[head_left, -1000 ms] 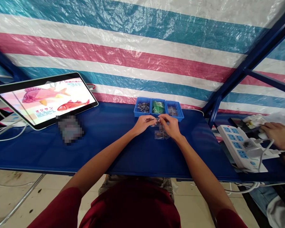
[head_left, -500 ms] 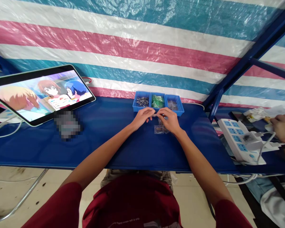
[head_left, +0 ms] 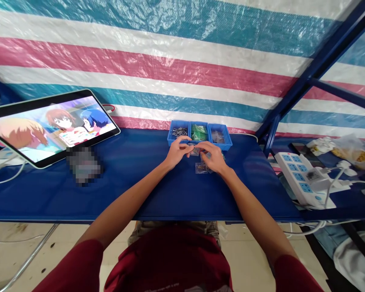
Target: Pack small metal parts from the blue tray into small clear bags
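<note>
My left hand (head_left: 177,154) and my right hand (head_left: 213,156) meet just in front of a row of blue bins. Between their fingertips is a small clear plastic bag (head_left: 195,151), partly hidden by the fingers. My right fingers are closed on its edge; the left thumb and fingers pinch its other side, with the index finger raised. Below my right hand lies a clear bag of small brass-coloured parts (head_left: 201,168), and more clear bags are partly covered by that hand. The left bin holds loose metal screws (head_left: 180,132), the middle one green packets (head_left: 198,132), the right one clear bags (head_left: 218,137).
A tablet (head_left: 54,125) playing a cartoon leans at the left, with a blurred-out object (head_left: 84,165) before it. At the right stand a blue metal frame (head_left: 295,83), a white power strip (head_left: 304,180) with cables and a bag of yellowish bits (head_left: 357,152).
My left index finger has lifted, and the bag between my hands shows more. The view has shifted slightly. Another person's hand at the right has left the view.
</note>
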Motion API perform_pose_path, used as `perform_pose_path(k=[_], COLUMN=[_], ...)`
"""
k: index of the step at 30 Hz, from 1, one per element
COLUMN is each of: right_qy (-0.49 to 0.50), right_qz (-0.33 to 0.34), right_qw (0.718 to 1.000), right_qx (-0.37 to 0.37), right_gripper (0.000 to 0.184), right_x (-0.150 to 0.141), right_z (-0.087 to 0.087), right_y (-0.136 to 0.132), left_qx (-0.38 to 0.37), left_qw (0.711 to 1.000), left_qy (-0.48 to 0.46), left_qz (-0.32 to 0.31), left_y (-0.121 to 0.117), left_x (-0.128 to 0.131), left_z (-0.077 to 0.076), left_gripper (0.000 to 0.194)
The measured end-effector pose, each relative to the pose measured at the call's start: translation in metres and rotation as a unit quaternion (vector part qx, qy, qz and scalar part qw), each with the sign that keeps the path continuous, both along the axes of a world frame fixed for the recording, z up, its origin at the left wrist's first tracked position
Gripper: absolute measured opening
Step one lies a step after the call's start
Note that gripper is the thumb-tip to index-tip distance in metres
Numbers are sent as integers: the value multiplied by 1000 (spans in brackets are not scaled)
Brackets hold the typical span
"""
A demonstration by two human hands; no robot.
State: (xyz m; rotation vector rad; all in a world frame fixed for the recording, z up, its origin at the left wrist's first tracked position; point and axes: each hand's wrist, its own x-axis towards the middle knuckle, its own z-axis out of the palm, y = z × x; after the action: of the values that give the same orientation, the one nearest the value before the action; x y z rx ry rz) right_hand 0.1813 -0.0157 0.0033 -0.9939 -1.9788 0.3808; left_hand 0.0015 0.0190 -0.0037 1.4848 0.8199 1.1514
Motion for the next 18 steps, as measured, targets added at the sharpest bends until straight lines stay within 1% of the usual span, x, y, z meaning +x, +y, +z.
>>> perform_pose_path(k=[2,6,7,9,11,13,15,18], right_qy=[-1,9,12,21,29,25,6,-2], right_qz=[9,-16,-26,-47,-58,-53,-45,-48], right_qw=[1000,1000,999,998,997,998,999,999], right_qx=[10,23,26,31,30,25,20,13], right_gripper=[24,19,20,22,24,25,28,31], right_x=[-1,-1,-1,0,0,1,2,4], right_z=[-2,-4,-4,-3,-2,-3,-4,-4], right_y=[1,4,4,4,5,6,7,7], left_qx=[-14,-37,-27,21,76,98,85,34], left_qw=[1000,998,999,999,996,992,993,997], left_qy=[-16,-40,-33,3,49,76,80,56], left_qz=[2,-29,-34,-34,-20,-9,-13,-39], left_y=[0,3,4,5,5,5,4,4], left_x=[1,-1,-2,-4,-5,-5,-5,-4], left_z=[0,-1,-1,0,0,0,0,1], left_gripper=[39,39,41,43,39,34,34,37])
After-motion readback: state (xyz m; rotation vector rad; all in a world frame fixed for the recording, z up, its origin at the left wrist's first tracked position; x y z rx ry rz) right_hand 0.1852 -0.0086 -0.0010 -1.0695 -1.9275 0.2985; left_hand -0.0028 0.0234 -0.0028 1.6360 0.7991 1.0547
